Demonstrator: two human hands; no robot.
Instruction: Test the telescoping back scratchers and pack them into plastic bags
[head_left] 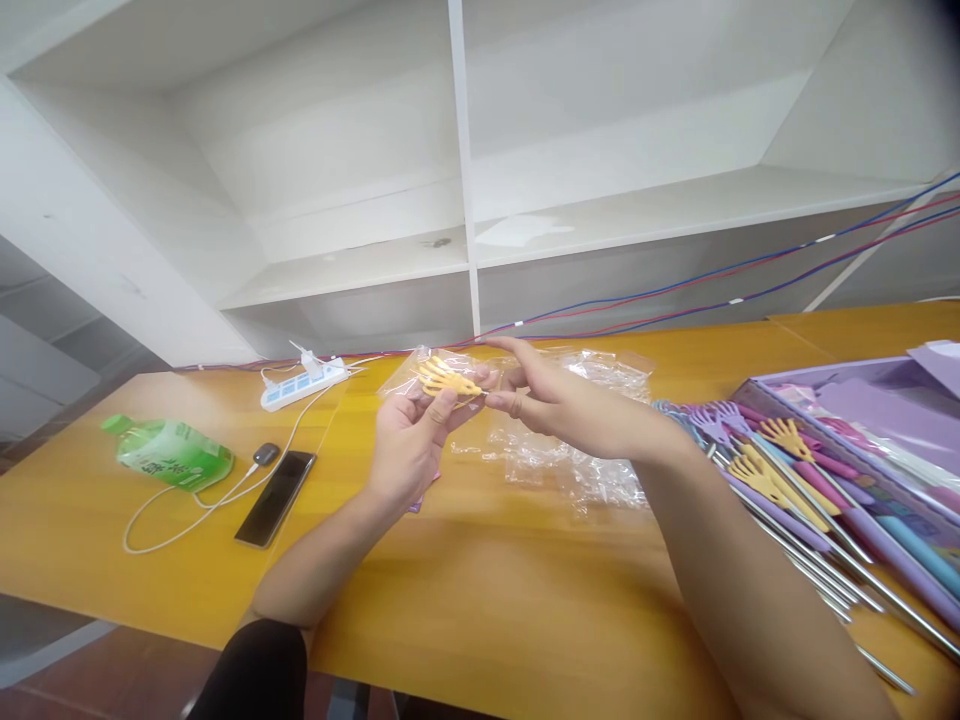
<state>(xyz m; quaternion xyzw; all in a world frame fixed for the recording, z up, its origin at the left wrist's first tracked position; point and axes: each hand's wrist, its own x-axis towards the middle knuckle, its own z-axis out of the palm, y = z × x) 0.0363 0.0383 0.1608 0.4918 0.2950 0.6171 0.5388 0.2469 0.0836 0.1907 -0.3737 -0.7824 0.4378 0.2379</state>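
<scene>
A yellow hand-shaped back scratcher (442, 378) is held above the middle of the table, with a clear plastic bag (401, 372) about its clawed end. My left hand (411, 440) is closed on it, thumb on top near the base of the claw. From the right, my right hand (555, 393) pinches its short dark rod end between thumb and fingers, index finger raised. Beneath my left hand, a small pink-purple item (425, 493) shows only in part. Crumpled clear plastic bags (592, 465) lie under and behind my right hand.
Several back scratchers (795, 480) with metal rods lie at right beside a purple box (757, 382). On the left are a green bottle (176, 452), a phone (276, 500), a white cable (146, 548) and a power strip (304, 385). White shelving (463, 150) stands behind the table.
</scene>
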